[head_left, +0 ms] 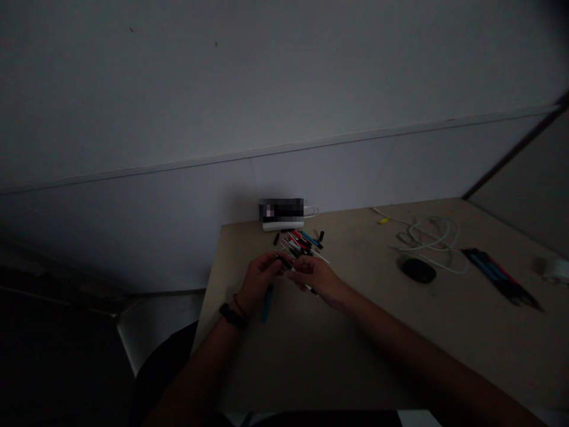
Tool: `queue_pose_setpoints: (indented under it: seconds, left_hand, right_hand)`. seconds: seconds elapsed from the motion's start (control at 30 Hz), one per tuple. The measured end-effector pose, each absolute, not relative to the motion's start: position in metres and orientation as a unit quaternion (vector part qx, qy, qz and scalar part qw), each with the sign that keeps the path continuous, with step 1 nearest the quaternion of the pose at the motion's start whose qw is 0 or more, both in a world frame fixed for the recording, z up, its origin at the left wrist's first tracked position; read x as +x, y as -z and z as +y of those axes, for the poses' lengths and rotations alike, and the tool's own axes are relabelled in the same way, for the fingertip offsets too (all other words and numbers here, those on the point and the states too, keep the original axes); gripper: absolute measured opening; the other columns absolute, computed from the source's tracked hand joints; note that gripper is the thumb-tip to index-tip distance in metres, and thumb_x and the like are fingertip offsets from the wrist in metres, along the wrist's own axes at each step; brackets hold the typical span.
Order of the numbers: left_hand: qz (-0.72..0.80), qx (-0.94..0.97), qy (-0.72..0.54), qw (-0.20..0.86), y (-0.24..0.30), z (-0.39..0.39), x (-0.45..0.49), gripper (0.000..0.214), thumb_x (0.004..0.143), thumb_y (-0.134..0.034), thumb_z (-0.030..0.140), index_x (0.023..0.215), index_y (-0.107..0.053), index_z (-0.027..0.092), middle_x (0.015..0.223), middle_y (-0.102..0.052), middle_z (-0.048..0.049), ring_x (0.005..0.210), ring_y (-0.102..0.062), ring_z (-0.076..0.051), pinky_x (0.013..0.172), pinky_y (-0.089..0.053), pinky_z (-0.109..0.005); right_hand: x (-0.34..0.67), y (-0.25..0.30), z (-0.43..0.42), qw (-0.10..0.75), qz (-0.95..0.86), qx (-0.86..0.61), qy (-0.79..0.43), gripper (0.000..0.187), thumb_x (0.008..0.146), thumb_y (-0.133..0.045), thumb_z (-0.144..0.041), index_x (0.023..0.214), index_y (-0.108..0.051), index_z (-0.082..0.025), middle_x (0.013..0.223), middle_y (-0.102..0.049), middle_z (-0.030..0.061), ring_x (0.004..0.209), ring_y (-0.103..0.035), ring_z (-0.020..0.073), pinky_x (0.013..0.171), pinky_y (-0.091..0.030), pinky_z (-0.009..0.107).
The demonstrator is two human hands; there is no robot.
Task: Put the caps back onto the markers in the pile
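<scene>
My left hand (261, 280) and my right hand (315, 279) meet above a beige tabletop (249, 367). Between them runs a slim black pen (284, 261), held in the fingers of both hands; its white-and-black lower end (310, 289) shows past my right hand. A loose heap of several black, red, blue and white pens (300, 243) lies just beyond my fingertips. A blue pen (267, 303) lies on the table below my hands, close to my left palm. The dim light hides finer detail of the grip.
A white box (283, 225) with a blurred dark object on it stands against the wall. To the right lie a black computer mouse (418, 270), a tangled white cable (429, 240), a row of dark pens (502, 277) and a white roll (555, 271).
</scene>
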State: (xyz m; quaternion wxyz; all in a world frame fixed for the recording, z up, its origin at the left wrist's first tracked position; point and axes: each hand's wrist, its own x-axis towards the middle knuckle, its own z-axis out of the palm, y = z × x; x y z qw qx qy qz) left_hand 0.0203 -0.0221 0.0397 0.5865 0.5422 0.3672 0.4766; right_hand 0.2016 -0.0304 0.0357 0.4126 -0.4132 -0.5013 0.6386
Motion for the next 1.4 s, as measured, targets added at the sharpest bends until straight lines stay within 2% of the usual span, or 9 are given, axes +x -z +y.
queue_pose_setpoints:
  seconds: [0.2,0.33,0.47,0.57,0.9,0.97,1.13,1.23,1.4]
  left_hand:
    - [0.374,0.540,-0.477,0.584,-0.040,-0.022,0.019,0.031,0.084,-0.075,0.045,0.099,-0.076,0.017,0.101,-0.074,-0.0088,0.087,-0.066,-0.019,0.081,-0.052,-0.030]
    - [0.373,0.528,-0.481,0.592,-0.039,-0.021,0.019,0.032,0.084,-0.074,0.045,0.099,-0.075,0.017,0.097,-0.074,-0.0081,0.084,-0.067,-0.018,0.080,-0.052,-0.031]
    - [0.381,0.513,-0.494,0.589,-0.036,-0.020,0.019,0.032,0.082,-0.076,0.043,0.100,-0.075,0.017,0.099,-0.074,-0.0088,0.083,-0.066,-0.018,0.078,-0.052,-0.030]
    - [0.390,0.509,-0.493,0.588,-0.034,-0.020,0.019,0.030,0.081,-0.076,0.041,0.099,-0.076,0.017,0.101,-0.074,-0.0086,0.082,-0.065,-0.017,0.077,-0.052,-0.030]
    - [0.389,0.506,-0.489,0.595,-0.032,-0.018,0.019,0.029,0.081,-0.077,0.039,0.098,-0.075,0.016,0.097,-0.073,-0.0068,0.074,-0.061,-0.013,0.075,-0.050,-0.028]
    - [0.397,0.501,-0.494,0.589,-0.031,-0.017,0.020,0.027,0.081,-0.077,0.038,0.097,-0.074,0.016,0.093,-0.073,-0.0062,0.073,-0.060,-0.013,0.074,-0.049,-0.027]
    - [0.405,0.479,-0.516,0.583,-0.028,-0.015,0.020,0.025,0.078,-0.079,0.036,0.093,-0.075,0.016,0.088,-0.072,-0.0041,0.069,-0.058,-0.012,0.069,-0.047,-0.025]
    - [0.410,0.484,-0.512,0.580,-0.028,-0.015,0.020,0.026,0.078,-0.079,0.036,0.093,-0.075,0.015,0.085,-0.072,-0.0039,0.068,-0.057,-0.012,0.067,-0.046,-0.024]
    - [0.404,0.493,-0.502,0.585,-0.031,-0.018,0.020,0.026,0.080,-0.077,0.036,0.094,-0.075,0.014,0.083,-0.071,-0.0035,0.069,-0.058,-0.012,0.068,-0.046,-0.025]
  right_hand:
    - [0.205,-0.037,-0.028,0.375,-0.565,-0.405,-0.613,0.042,0.082,-0.068,-0.059,0.075,-0.061,-0.018,0.064,-0.062,0.0000,0.054,-0.053,0.0113,0.050,-0.036,0.024]
    - [0.204,-0.031,-0.025,0.374,-0.600,-0.385,-0.593,0.046,0.088,-0.059,-0.062,0.072,-0.061,-0.018,0.058,-0.056,-0.0016,0.051,-0.049,0.0107,0.050,-0.035,0.024]
    - [0.201,-0.025,-0.024,0.405,-0.571,-0.414,-0.582,0.041,0.077,-0.074,-0.057,0.085,-0.060,-0.020,0.065,-0.059,-0.0026,0.051,-0.046,0.0094,0.046,-0.031,0.022]
    - [0.201,-0.024,-0.024,0.413,-0.565,-0.428,-0.572,0.039,0.074,-0.078,-0.052,0.083,-0.056,-0.021,0.067,-0.062,-0.0021,0.052,-0.048,0.0100,0.048,-0.032,0.023]
    - [0.201,-0.028,-0.027,0.387,-0.649,-0.395,-0.522,0.038,0.096,-0.050,-0.052,0.078,-0.060,-0.020,0.067,-0.064,0.0018,0.053,-0.051,0.0124,0.054,-0.040,0.026]
    - [0.201,-0.027,-0.026,0.398,-0.649,-0.410,-0.502,0.036,0.095,-0.052,-0.051,0.079,-0.061,-0.020,0.067,-0.062,0.0009,0.056,-0.052,0.0130,0.055,-0.040,0.026]
    - [0.202,-0.024,-0.026,0.442,-0.623,-0.459,-0.452,0.029,0.080,-0.073,-0.046,0.085,-0.058,-0.021,0.077,-0.064,0.0004,0.064,-0.058,0.0144,0.058,-0.043,0.026]
    - [0.202,-0.024,-0.027,0.418,-0.627,-0.471,-0.459,0.027,0.086,-0.065,-0.046,0.080,-0.057,-0.021,0.070,-0.062,-0.0008,0.054,-0.055,0.0128,0.052,-0.041,0.025]
    - [0.202,-0.027,-0.029,0.391,-0.671,-0.430,-0.460,0.034,0.097,-0.048,-0.046,0.077,-0.059,-0.021,0.062,-0.060,-0.0010,0.053,-0.056,0.0136,0.054,-0.042,0.026]
